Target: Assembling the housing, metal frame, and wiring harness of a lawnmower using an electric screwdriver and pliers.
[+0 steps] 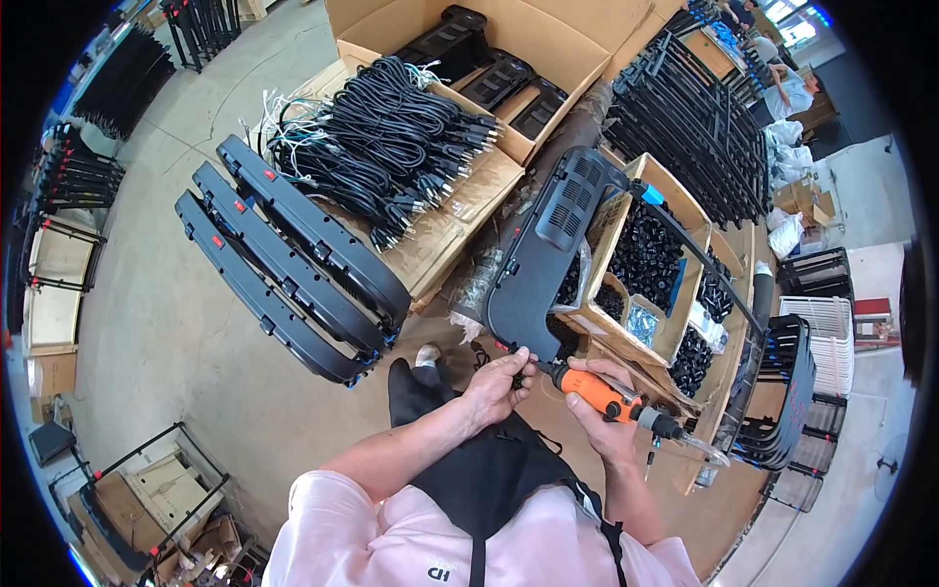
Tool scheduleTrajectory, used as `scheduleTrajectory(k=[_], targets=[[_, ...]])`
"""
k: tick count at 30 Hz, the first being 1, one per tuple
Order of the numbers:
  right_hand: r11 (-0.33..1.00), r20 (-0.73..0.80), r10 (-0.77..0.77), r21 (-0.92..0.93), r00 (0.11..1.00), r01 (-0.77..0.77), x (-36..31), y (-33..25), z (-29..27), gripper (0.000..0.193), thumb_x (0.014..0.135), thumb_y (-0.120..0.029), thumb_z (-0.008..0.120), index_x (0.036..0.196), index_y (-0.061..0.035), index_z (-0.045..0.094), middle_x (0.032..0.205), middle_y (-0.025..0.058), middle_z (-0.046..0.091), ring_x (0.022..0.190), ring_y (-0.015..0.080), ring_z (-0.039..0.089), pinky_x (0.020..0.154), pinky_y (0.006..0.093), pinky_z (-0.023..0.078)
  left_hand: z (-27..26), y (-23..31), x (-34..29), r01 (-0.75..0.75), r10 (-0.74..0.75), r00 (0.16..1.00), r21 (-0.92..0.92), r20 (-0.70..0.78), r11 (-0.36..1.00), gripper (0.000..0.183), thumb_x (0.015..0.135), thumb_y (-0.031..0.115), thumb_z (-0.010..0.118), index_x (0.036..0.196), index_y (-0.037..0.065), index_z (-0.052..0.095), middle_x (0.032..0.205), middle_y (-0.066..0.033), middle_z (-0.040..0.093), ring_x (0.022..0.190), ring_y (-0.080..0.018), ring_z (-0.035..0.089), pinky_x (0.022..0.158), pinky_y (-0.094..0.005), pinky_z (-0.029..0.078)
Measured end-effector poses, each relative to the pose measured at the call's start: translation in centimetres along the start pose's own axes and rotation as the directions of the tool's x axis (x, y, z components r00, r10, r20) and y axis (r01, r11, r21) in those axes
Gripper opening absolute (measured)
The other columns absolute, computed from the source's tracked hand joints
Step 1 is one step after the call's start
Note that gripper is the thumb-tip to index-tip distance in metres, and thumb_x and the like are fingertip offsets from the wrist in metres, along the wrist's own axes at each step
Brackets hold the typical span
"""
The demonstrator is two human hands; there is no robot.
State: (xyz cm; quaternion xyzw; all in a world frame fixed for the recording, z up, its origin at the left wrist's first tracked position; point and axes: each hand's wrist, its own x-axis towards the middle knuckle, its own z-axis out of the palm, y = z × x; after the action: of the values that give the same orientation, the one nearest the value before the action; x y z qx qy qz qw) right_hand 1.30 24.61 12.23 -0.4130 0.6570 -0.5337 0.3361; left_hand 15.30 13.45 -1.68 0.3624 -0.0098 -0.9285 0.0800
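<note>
Where a black plastic L-shaped panel (pixel 533 279) lies beside a compartmented wooden tray (pixel 599 325), its lower end reaches the person's hands. At that end, the left hand (pixel 497 389) has its fingers curled together on small dark pieces (pixel 518 382), too small to make out. The right hand (pixel 604 435) is clamped around an orange-bodied power screwdriver (pixel 587 389), its nose pointing toward the left fingertips. Small black plastic parts (pixel 646 254) fill much of the tray. Left of the panel stand three curved dark-grey plastic housings (pixel 279 269) with red switches; beyond them are heaped black cables (pixel 391 127) and an open brown cardboard box (pixel 548 44).
</note>
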Motion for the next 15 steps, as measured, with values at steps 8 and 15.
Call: scheduleTrajectory(k=[8,15], targets=[[1.000,0.003,0.000,-0.013,1.000,0.000,0.3,0.0,0.3,0.048,0.087,0.002,0.077,0.130,-0.0027,0.057,0.130,0.0160,0.068,0.127,0.0298,0.065,0.111,0.0434,0.051,-0.5,0.7,-0.5,0.021,-0.012,0.996,-0.105,0.084,0.994,0.024,0.110,0.033,0.060,0.113,0.010,0.067,0.088,0.0030,0.064,0.077,-0.0121,0.060,0.068,-0.0277,0.054],[0.986,0.067,0.016,-0.166,0.998,-0.005,1.3,-0.3,1.2,0.046,0.087,-0.001,0.079,0.130,-0.0032,0.062,0.129,0.0147,0.070,0.124,0.0254,0.066,0.110,0.0403,0.051,-0.6,0.7,-0.6,0.026,-0.015,0.996,-0.123,0.084,0.992,0.028,0.111,0.037,0.055,0.114,0.011,0.066,0.088,0.0027,0.064,0.077,-0.0130,0.061,0.069,-0.0271,0.053]])
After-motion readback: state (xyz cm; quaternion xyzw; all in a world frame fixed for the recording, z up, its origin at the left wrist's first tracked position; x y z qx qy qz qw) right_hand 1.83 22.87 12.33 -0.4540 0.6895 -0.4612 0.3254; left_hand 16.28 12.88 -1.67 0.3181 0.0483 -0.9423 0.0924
